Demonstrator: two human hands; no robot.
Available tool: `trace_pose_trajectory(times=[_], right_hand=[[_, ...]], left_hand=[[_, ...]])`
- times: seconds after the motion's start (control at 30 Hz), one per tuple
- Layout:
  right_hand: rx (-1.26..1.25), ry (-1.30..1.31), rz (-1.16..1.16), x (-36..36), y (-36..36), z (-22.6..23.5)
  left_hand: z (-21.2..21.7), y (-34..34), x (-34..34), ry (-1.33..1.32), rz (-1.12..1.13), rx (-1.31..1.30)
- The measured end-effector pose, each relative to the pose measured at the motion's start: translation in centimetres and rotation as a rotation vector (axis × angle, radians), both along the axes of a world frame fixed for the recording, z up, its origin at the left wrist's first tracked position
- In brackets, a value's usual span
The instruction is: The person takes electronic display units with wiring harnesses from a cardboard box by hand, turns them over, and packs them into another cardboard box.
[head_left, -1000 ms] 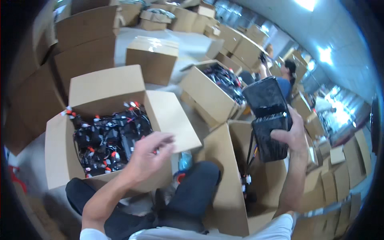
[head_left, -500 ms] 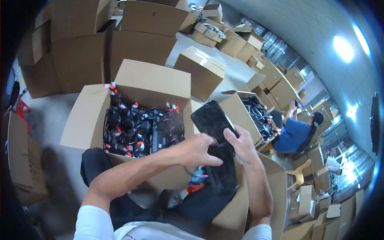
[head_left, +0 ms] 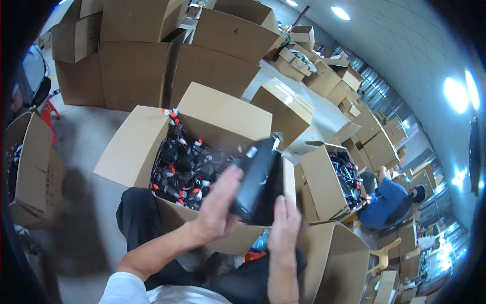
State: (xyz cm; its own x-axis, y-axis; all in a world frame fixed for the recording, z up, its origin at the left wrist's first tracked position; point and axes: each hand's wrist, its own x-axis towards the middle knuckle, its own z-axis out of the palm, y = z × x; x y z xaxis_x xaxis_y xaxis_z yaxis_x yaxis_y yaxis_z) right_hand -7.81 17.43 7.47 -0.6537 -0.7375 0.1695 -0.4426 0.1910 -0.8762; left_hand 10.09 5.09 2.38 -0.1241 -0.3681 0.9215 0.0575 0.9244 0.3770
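Observation:
A black, slim rectangular case (head_left: pixel 253 178) with a small white label is tilted up on end above the near right side of an open cardboard box (head_left: pixel 223 109). My left hand (head_left: pixel 218 210) is closed on its left side, fingers partly hidden and blurred. Just right of the case's lower end, my right hand (head_left: pixel 284 223) points upward with its fingers stretched out; motion smears them, and no hold on the case shows. A dark area lies between that hand and the case, too dim to make out. Inside the box are black cabled units (head_left: pixel 187 164) with red and white connectors.
To the right stands another open box (head_left: pixel 324 182) of black cables, near a person in blue (head_left: pixel 387 202). An open carton (head_left: pixel 344 258) is beside my right leg. Stacked cartons (head_left: pixel 134 71) rise behind; a yellow stool (head_left: pixel 387 253) stands at right.
The case has turned from lying flat to standing edge-on. My left hand has moved onto its left side, and my right hand has come off its top and dropped lower. The view has shifted left.

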Motion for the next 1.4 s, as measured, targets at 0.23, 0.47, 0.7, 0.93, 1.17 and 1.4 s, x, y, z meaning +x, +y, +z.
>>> trace_pose_trajectory(times=[0.23, 0.47, 0.7, 0.93, 1.17, 1.4], right_hand=[[-0.363, -0.286, 0.387, 7.9, 0.9, 0.1], [-0.614, 0.031, 0.304, 3.4, -2.4, -0.7], [-0.493, 0.13, -0.05, 3.8, -4.9, -4.6], [-0.573, 0.05, 0.067, 2.0, -9.5, -2.1], [-0.505, 0.153, 0.381, -2.7, -15.3, 3.0], [0.197, -0.193, 0.883, -14.7, -20.4, -14.3]], left_hand=[[0.2, -1.8, 2.0, -0.026, -0.101, -0.01], [-0.1, 1.2, 3.4, 0.435, -0.589, 1.221], [-3.8, 1.2, 2.8, 0.257, -0.32, 1.027], [-0.8, -5.5, 2.3, 0.103, -0.161, 0.698], [4.9, -13.8, 3.2, -0.499, -0.658, 0.845], [-3.5, -19.7, -4.1, -0.013, -0.707, 1.341]])
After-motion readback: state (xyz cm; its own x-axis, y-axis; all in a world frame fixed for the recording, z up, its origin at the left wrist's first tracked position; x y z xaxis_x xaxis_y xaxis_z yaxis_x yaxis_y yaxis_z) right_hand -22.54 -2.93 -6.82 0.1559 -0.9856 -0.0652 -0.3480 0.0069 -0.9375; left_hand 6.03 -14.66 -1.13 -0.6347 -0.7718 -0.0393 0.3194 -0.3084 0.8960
